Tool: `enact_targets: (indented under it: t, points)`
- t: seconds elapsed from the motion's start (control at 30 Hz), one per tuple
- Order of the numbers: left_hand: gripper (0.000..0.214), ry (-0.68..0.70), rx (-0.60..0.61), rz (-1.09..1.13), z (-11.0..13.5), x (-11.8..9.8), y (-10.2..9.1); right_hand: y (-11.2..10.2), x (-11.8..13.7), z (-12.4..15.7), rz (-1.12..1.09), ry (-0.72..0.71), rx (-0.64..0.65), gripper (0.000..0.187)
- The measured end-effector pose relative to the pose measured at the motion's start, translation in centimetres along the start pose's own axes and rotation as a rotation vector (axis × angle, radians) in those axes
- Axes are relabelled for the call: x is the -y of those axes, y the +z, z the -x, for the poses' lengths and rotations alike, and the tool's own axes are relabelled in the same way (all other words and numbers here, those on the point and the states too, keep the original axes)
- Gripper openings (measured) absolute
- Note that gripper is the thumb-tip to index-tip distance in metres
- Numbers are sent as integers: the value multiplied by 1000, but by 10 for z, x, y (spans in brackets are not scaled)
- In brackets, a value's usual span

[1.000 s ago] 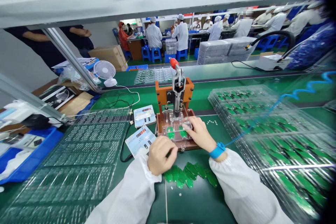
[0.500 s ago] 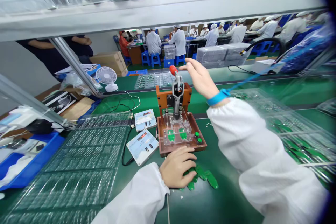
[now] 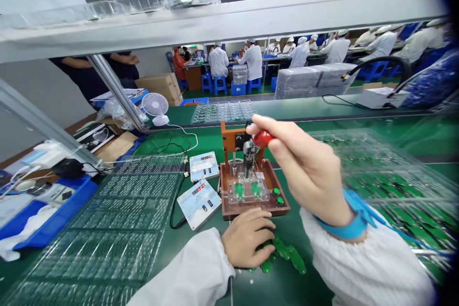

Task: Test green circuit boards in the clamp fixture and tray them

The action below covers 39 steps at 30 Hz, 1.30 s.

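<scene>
My right hand [image 3: 304, 167] is closed round the red knob [image 3: 263, 137] of the lever on a small brown press fixture [image 3: 267, 208], and the lever is pulled down toward me. Two green circuit boards [image 3: 247, 189] sit under the fixture's clear plate. My left hand [image 3: 247, 244] rests, fingers curled, on a pile of loose green boards [image 3: 287, 256] on the green mat in front of the fixture. A blue wrist strap [image 3: 349, 227] is on my right wrist.
Two small meters with red digits [image 3: 199, 196] lie left of the fixture. Clear trays [image 3: 107, 229] cover the left of the bench, trays of green boards [image 3: 394, 186] the right. A blue bin [image 3: 46, 220] and a small fan [image 3: 155, 105] stand at left. Several people in white work behind.
My right hand took hold of the red knob and swung the lever down toward me. My left hand stayed on the loose boards. The view shifted slightly downward.
</scene>
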<state>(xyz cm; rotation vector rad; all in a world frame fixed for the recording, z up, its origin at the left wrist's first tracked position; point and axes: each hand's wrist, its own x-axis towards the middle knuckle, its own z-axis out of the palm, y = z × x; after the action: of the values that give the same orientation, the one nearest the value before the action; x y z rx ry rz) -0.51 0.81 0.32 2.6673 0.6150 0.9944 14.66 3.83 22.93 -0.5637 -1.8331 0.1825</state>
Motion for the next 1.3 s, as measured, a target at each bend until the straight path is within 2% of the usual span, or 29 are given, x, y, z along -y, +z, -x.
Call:
enact_targets:
  t: [0.3,0.43,0.57,0.77,0.93,1.0,1.07,1.2,1.3]
  points:
    - [23,-2,23,-33,-2,0,2,18,-21,47,-5,-107,-35,49]
    - [21,18,-40,-35,-3,0,3,28,-36,67,-65,-138,-31,54]
    - [21,29,-66,-41,-2,1,5,33,-44,74,-107,-139,-39,59]
    - [26,-25,94,-126,0,3,10,40,-45,79,-181,-72,-83,68]
    - [31,-72,56,35,0,6,12,43,-46,83,-178,-89,-106,69]
    - [39,-121,68,187,-3,3,2,42,-47,83,-172,-93,-110,69]
    - [44,-191,70,356,-8,-3,-19,41,-47,83,-166,-96,-104,69]
    - [44,-397,54,540,-17,-13,-88,41,-47,82,-158,-93,-93,68]
    - [35,-639,119,513,-15,2,-135,43,-46,81,-161,-86,-107,67]
